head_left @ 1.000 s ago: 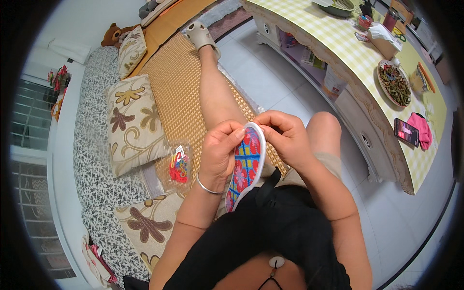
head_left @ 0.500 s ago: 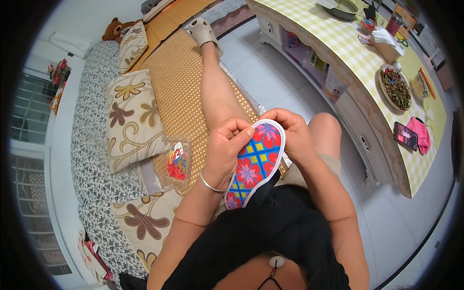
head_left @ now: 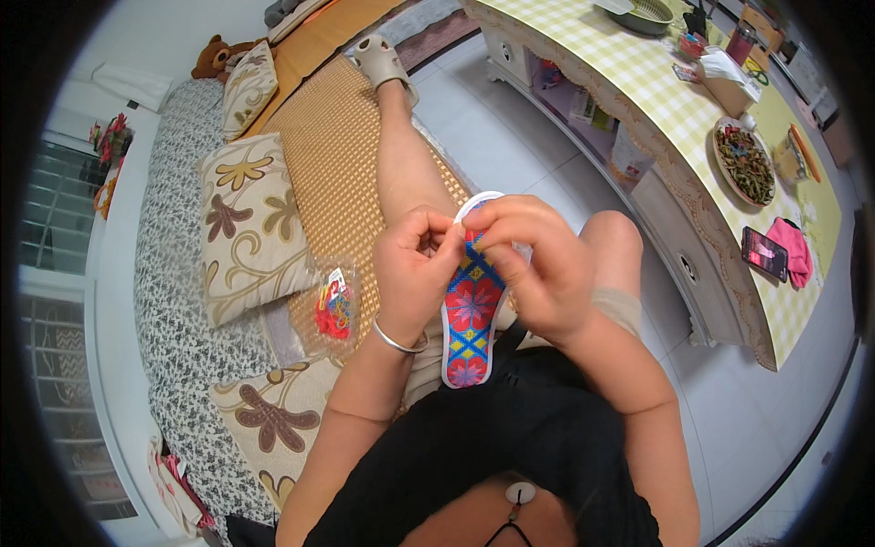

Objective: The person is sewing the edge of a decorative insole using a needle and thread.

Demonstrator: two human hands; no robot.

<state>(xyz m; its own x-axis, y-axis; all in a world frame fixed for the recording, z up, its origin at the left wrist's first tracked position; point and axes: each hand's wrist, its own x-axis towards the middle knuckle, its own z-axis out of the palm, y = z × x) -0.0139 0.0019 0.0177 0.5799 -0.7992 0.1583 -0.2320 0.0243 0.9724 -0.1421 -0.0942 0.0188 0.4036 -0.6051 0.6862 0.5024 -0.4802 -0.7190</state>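
Observation:
An embroidered insole (head_left: 472, 308) with a white rim and red, blue, yellow and pink flower patterns stands upright over my lap. My left hand (head_left: 415, 264) pinches its left edge near the broad top end. Across the top of the insole lies my right hand (head_left: 538, 260), its thumb and fingers curled close together by the same edge. Both sets of fingertips meet near the white rim. Whether a needle or thread is between the right fingers is too small to make out. The right hand covers part of the upper pattern.
A clear bag of coloured thread (head_left: 336, 305) lies on the woven mat (head_left: 319, 128) to my left, beside patterned cushions (head_left: 253, 223). On the right, a table with a checked cloth (head_left: 674, 100) holds a phone (head_left: 764, 254), a pink cloth (head_left: 791, 251) and a plate of food (head_left: 744, 164).
The insole has turned more upright and shifted slightly left. My right hand has moved from its right edge across the top to the left edge, beside my left fingers.

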